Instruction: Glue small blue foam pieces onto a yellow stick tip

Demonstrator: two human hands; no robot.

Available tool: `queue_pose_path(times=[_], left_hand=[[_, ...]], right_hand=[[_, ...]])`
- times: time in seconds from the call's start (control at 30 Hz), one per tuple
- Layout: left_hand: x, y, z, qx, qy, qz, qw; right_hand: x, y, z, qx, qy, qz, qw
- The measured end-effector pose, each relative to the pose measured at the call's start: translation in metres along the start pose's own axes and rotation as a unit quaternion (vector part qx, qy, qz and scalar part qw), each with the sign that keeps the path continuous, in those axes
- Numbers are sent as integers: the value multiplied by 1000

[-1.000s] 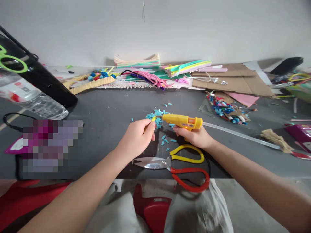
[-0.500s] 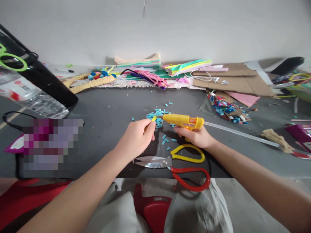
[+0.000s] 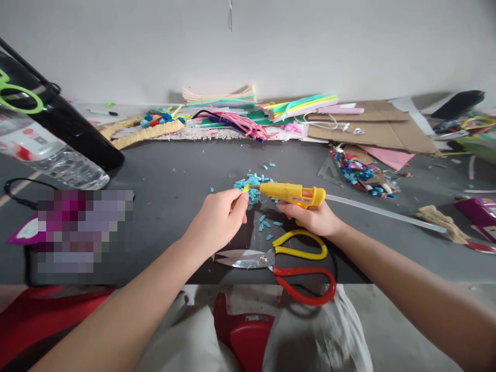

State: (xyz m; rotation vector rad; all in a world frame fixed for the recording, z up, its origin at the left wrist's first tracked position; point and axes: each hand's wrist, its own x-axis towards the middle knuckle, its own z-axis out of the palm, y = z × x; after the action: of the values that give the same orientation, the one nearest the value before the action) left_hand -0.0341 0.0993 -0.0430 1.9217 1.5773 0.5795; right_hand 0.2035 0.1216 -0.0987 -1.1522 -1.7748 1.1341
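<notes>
Glue gun (image 3: pixel 284 192), yellow, lies level above the middle of the bench (image 3: pixel 166 175), its nozzle pointing left from where I watch. My right hand (image 3: pixel 315 217) has its grip closed around the handle, the fingers wrapped beneath the body, and a long translucent glue stick (image 3: pixel 382 211) runs out of the back, sloping down to the right. My left hand (image 3: pixel 222 212) is curled, its grip pinched on a small yellow piece (image 3: pixel 246 189) that peeks out at the fingertips, right at the nozzle; I cannot tell whether the two touch, and most of what sits inside that fist is hidden from me. Blue pieces (image 3: pixel 248 182) lie scattered behind and between both hands, a few strays nearer me. Just below them I have the scissors (image 3: pixel 248 259), blades toward the left, with one yellow and one red handle, the red one reaching past the near edge. Along the wall I make out bundled fuzzy sticks (image 3: pixel 300 107) and flat cardboard (image 3: pixel 360 124), while a clear bottle (image 3: pixel 79 168) leans at far left.
</notes>
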Motion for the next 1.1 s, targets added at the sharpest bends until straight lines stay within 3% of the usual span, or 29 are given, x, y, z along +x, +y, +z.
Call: queue_pose_path(times=[0.47, 1.1], left_hand=[[-1, -2, -1, 8, -5, -7, 1000], [-2, 0, -2, 6, -11, -9, 1000]], right_hand=[[-1, -2, 1, -23, 11, 35, 999], [-1, -3, 0, -27, 6, 19, 999]])
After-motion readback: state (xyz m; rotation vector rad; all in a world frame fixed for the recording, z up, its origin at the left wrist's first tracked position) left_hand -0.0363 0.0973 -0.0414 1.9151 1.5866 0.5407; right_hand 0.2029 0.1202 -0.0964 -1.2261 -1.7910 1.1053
